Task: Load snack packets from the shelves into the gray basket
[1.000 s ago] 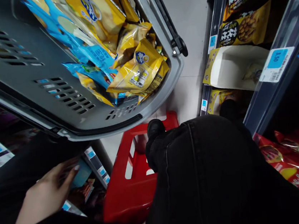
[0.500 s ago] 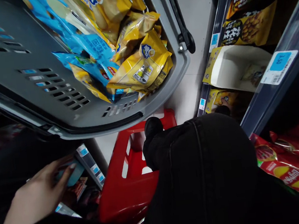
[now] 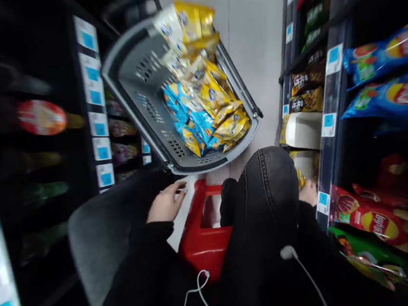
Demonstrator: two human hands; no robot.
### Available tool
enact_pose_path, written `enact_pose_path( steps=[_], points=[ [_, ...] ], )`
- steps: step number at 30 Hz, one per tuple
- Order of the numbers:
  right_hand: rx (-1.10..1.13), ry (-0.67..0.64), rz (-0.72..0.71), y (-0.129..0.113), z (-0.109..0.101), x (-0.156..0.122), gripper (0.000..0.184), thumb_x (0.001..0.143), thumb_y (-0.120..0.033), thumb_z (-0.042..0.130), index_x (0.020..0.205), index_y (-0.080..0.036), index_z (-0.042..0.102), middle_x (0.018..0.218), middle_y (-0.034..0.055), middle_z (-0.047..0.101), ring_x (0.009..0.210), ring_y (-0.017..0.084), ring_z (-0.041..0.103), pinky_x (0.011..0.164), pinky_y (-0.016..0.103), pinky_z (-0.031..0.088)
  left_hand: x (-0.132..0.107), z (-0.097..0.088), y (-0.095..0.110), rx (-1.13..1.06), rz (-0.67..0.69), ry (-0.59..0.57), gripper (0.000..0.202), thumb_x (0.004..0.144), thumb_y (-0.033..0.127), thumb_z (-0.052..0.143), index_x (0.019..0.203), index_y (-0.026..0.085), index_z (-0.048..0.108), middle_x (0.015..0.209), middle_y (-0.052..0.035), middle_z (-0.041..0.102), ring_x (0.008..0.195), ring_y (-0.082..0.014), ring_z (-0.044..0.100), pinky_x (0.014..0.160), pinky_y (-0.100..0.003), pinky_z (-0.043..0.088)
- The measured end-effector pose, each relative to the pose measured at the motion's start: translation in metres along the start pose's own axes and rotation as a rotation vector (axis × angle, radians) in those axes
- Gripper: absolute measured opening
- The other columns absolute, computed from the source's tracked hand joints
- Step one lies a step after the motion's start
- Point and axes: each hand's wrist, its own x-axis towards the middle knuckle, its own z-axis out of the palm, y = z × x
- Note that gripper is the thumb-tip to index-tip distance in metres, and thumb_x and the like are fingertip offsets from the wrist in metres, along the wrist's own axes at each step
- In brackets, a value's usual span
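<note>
Down at the right shelf, my right hand [image 3: 308, 192] is at the front of a display box [image 3: 303, 161]. A small yellow snack bag [image 3: 301, 178] lies right at its fingers; these are partly hidden and blurred, so I cannot tell whether they grip it. My left hand [image 3: 167, 204] hangs empty just below the near rim of the grey shopping basket [image 3: 138, 89], its fingers loosely curved and the thumb apart. Piled along the basket's right side are yellow snack bags [image 3: 215, 95] and blue snack bags [image 3: 200, 124].
A red plastic stool [image 3: 203, 244] stands between my legs, under the basket's near edge. On the right shelf are red chip bags [image 3: 377, 219], blue chip bags [image 3: 392, 97] and a white-lined box [image 3: 304, 130]. Another shelf with price tags [image 3: 100, 128] runs along the left. White cables [image 3: 199, 289] dangle in front.
The view has pulled back and turned, so the basket looks smaller and more shelving shows. My left hand has come from beside the left shelf to below the basket. More of my right hand shows.
</note>
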Motion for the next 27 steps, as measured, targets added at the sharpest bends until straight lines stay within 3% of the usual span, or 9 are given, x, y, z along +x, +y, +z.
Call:
enact_pose_path(
  steps=[3,6,10,12,14,16,20,23,27],
  points=[
    [-0.025,0.195,0.165,0.01,0.002,-0.029,0.013,0.081,-0.035,0.043,0.071,-0.027,0.044,0.075,0.0055,0.047,0.064,0.022,0.051,0.05,0.033,0.026,-0.023,0.003,0.008,-0.182,0.063,0.07,0.036,0.08,0.036,0.043,0.105,0.017,0.06,0.107,-0.0099,0.066,0.095,-0.0215,0.062,0.086,-0.033,0.048],
    [0.037,0.476,0.149,0.014,-0.015,-0.053,0.018,0.077,-0.043,0.048,0.067,-0.029,0.043,0.075,0.0066,0.05,0.066,0.026,0.053,0.051,0.036,0.029,-0.066,0.003,0.024,-0.395,0.126,0.115,0.032,0.079,0.036,0.046,0.102,0.019,0.061,0.104,-0.0082,0.067,0.095,-0.021,0.062,0.088,-0.034,0.048],
    [0.32,0.978,-0.132,-0.015,-0.083,-0.079,0.019,0.072,-0.039,0.062,0.069,-0.025,0.049,0.073,0.0066,0.056,0.069,0.026,0.057,0.058,0.036,0.04,-0.143,-0.005,0.054,-0.796,0.192,0.044,0.041,0.075,0.044,0.056,0.107,0.019,0.057,0.103,-0.0102,0.066,0.097,-0.024,0.06,0.088,-0.04,0.046],
    [0.504,1.045,-0.384,-0.044,-0.123,-0.101,0.018,0.07,-0.031,0.067,0.071,-0.021,0.052,0.073,0.005,0.058,0.067,0.022,0.058,0.059,0.033,0.044,-0.183,-0.015,0.071,-1.082,0.225,-0.048,0.051,0.075,0.049,0.057,0.116,0.019,0.051,0.108,-0.0125,0.062,0.092,-0.0232,0.061,0.084,-0.042,0.048],
    [0.699,0.894,-0.733,-0.076,-0.154,-0.13,0.013,0.072,-0.024,0.066,0.075,-0.019,0.054,0.076,0.0039,0.06,0.069,0.018,0.059,0.06,0.03,0.047,-0.222,-0.03,0.086,-1.387,0.308,-0.163,0.057,0.078,0.053,0.052,0.127,0.026,0.041,0.121,-0.0137,0.054,0.095,-0.0236,0.059,0.08,-0.045,0.049],
    [0.861,0.623,-1.092,-0.104,-0.173,-0.162,0.009,0.075,-0.019,0.063,0.08,-0.02,0.055,0.082,0.004,0.061,0.076,0.017,0.061,0.064,0.03,0.05,-0.257,-0.047,0.096,-1.625,0.445,-0.297,0.06,0.081,0.057,0.045,0.134,0.036,0.026,0.132,-0.0128,0.044,0.103,-0.0273,0.056,0.077,-0.05,0.048],
    [0.954,0.23,-1.52,-0.137,-0.186,-0.21,0.017,0.076,-0.013,0.061,0.088,-0.023,0.056,0.089,0.0043,0.062,0.087,0.018,0.061,0.071,0.033,0.053,-0.306,-0.069,0.103,-1.706,0.627,-0.56,0.067,0.082,0.048,0.048,0.138,0.038,0.013,0.131,-0.0125,0.046,0.102,-0.0327,0.058,0.073,-0.052,0.049],
    [0.914,0.153,-1.586,-0.139,-0.188,-0.227,0.022,0.075,-0.009,0.059,0.089,-0.026,0.058,0.094,0.0036,0.063,0.101,0.02,0.057,0.082,0.04,0.05,-0.325,-0.071,0.103,-1.656,0.656,-0.504,0.074,0.072,0.024,0.063,0.136,0.026,0.027,0.122,-0.0112,0.053,0.103,-0.0304,0.057,0.083,-0.044,0.047],
    [0.859,0.087,-1.354,-0.128,-0.186,-0.235,0.02,0.074,-0.015,0.06,0.089,-0.027,0.066,0.126,0.0063,0.047,0.123,0.026,0.041,0.099,0.048,0.037,-0.339,-0.072,0.102,-1.583,0.657,-0.171,0.069,0.06,0.018,0.073,0.123,0.021,0.044,0.117,-0.0103,0.056,0.101,-0.0263,0.057,0.086,-0.037,0.045]
  ],
)
